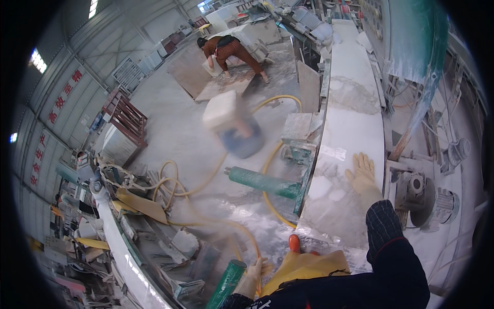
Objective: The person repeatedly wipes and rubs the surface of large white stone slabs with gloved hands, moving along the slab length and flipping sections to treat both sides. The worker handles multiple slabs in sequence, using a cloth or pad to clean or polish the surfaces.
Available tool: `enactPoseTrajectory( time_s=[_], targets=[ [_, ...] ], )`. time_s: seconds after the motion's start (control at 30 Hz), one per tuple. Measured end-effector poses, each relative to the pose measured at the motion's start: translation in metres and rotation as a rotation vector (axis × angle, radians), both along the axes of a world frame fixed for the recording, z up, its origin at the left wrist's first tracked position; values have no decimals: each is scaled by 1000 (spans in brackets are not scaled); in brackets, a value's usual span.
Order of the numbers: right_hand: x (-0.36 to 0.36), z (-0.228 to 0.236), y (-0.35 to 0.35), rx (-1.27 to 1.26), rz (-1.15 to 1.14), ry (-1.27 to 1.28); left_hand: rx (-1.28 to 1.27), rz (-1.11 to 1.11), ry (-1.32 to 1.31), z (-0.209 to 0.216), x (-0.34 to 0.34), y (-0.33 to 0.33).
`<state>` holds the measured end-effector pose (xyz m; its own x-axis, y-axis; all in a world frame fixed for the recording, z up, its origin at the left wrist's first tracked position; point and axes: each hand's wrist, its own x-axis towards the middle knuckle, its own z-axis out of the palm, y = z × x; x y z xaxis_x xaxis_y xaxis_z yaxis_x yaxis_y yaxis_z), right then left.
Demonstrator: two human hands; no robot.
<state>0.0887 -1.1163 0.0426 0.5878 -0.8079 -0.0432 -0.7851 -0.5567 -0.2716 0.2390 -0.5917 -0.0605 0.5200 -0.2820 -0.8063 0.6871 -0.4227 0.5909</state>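
My right hand (364, 177), in a pale cream glove, rests open with fingers spread on a long white stone-like slab surface (355, 134). Grey veining and wet, shiny patches mark that surface. My left hand (253, 277), gloved in the same colour, hangs low beside a green cylinder (226, 284); its fingers look stretched out, with nothing visible in them. An orange-yellow hose (247, 234) runs down close by it. A yellow apron (303, 270) covers my front, and an orange boot tip (294, 243) shows beyond it.
Another green cylinder (262, 181) juts out left of the slab line. A blurred white block-like object (222, 110) stands over something blue. Farther off, a person in brown (234, 51) bends over stone panels. Motors (416, 188) line the right; a second white strip (121, 237) runs at left.
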Motion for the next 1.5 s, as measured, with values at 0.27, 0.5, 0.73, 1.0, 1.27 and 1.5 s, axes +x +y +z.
enactPoseTrajectory(
  time_s=[0.27, 0.5, 0.73, 1.0, 1.27, 1.5],
  targets=[
    [1, 7, -3, 11, -3, -11, 43, 262, 18, -33, -12, 60],
    [2, 8, -6, -8, 12, 7, -16, 211, 4, -31, 17, 54],
    [3, -6, -13, -127, 21, -49, -90, 197, 2, -30, 20, 63],
    [2, -11, -21, -136, 54, -48, -84, 320, -73, -20, -8, 61],
    [1, -19, -32, -150, 57, -60, 142, 560, -76, -16, -56, 77],
    [2, -23, -35, -153, 65, -94, 123, 684, -128, -12, -79, 86]
  ],
)
